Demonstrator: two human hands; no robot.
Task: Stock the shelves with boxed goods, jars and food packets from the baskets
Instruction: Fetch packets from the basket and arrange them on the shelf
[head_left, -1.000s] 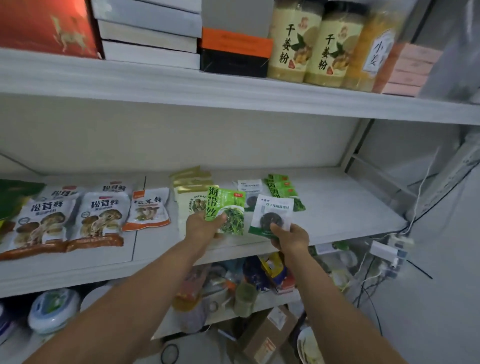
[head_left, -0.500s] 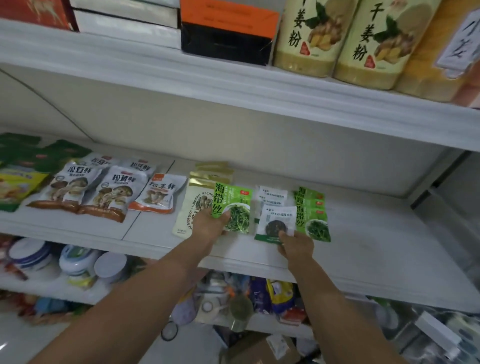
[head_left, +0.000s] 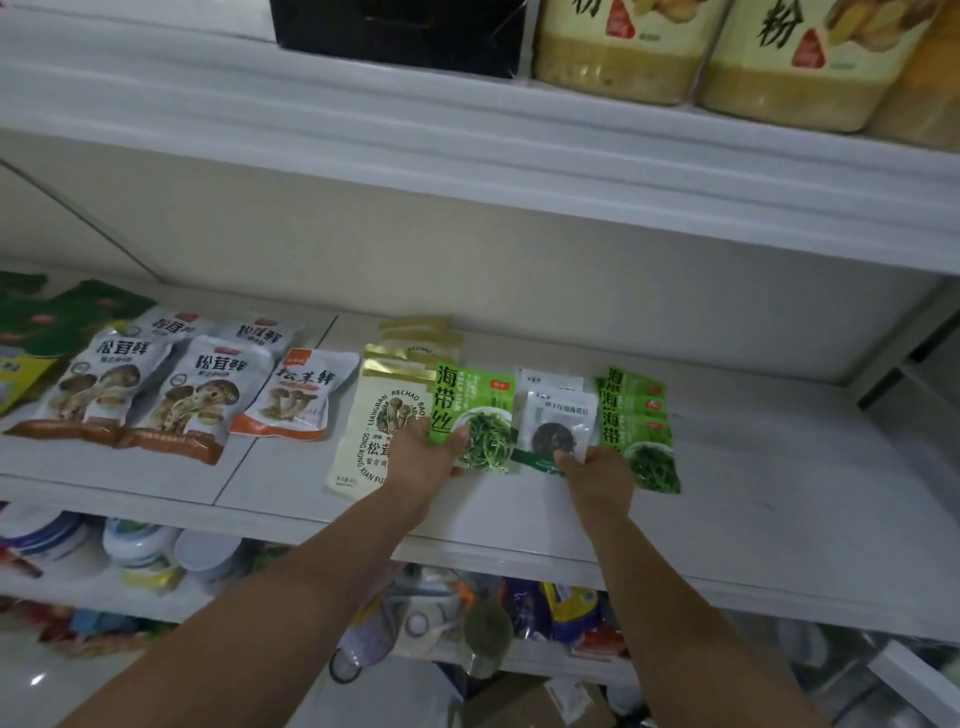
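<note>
**Both hands are holding seaweed packets low over the middle shelf**

The left hand (head_left: 426, 457) is pinching the green kelp packet (head_left: 475, 415) by its lower left corner, with the thumb lying across the front and the other fingers (head_left: 415, 428) curling in behind. The packet is standing up beyond the fingers, printed face toward the camera, and its bottom edge is sitting at or just above the middle shelf (head_left: 753, 493); whether it is touching is hard to tell. Just to the left of these fingers, the cream mushroom pouch (head_left: 379, 415) is lying flat, partly covered by the hand.

The right hand (head_left: 597, 473) is gripping the white seaweed packet (head_left: 556, 426) at its lower right edge, its fingers (head_left: 566, 458) closing on the dark green bottom strip. This packet is sitting just beside the green kelp packet, and more white packets are showing behind it. Immediately right of the right fingers, a stack of green packets (head_left: 636, 431) is lying fanned on the shelf.

Well to the left of both hands, grey mushroom packets (head_left: 202, 395) and an orange-trimmed packet (head_left: 301, 395) are lying in a row. High above the fingers, the upper shelf (head_left: 467, 145) is carrying a black box (head_left: 400, 36) and jars of yellow powder (head_left: 618, 57). Below the arms, white tubs (head_left: 135, 540) are sitting on a lower shelf.
</note>
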